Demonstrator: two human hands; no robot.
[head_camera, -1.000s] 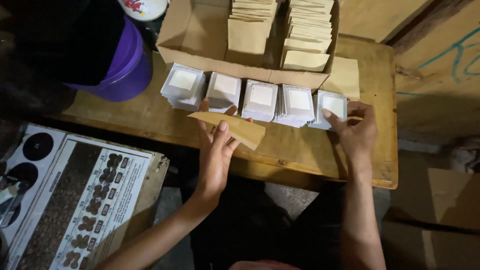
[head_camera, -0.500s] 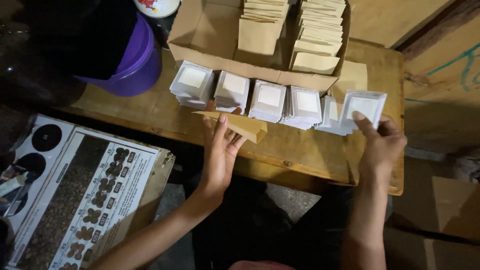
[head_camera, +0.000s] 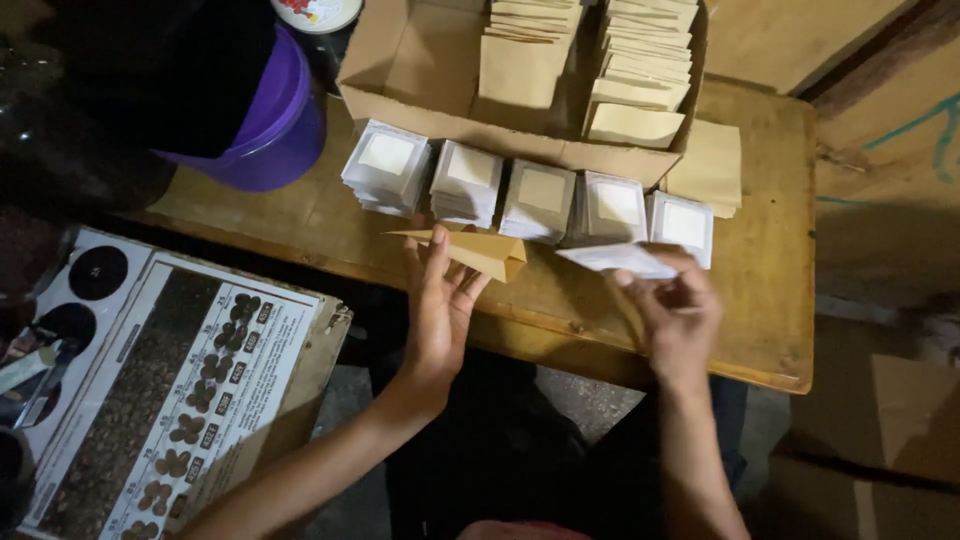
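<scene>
Hands are doing all the work in this head view, so starting there. The left hand (head_camera: 440, 300) is pinching a tan paper envelope (head_camera: 470, 250) between thumb and fingers, keeping it flat just above the near edge of the wooden table (head_camera: 760, 300). The right hand (head_camera: 678, 315) is gripping a small white packet (head_camera: 620, 260) by its near end, and the packet is sitting tilted just right of the envelope, not touching it as far as I can tell.

Right behind both, a row of white packet stacks (head_camera: 540, 195) is lining up along the front wall of an open cardboard box (head_camera: 420, 60), which is holding upright bundles of more tan envelopes (head_camera: 640, 60). A few loose tan envelopes (head_camera: 710, 165) are lying at the box's right corner.

Far left on the table, a purple bucket (head_camera: 270, 120) is sitting in shadow. Near left, lower than the table, a printed carton (head_camera: 170, 390) with dark round and bean-like pictures is leaning in. The lighting is looking pretty dim, with a bare wall (head_camera: 890, 150) on the right carrying a blue scribble.
</scene>
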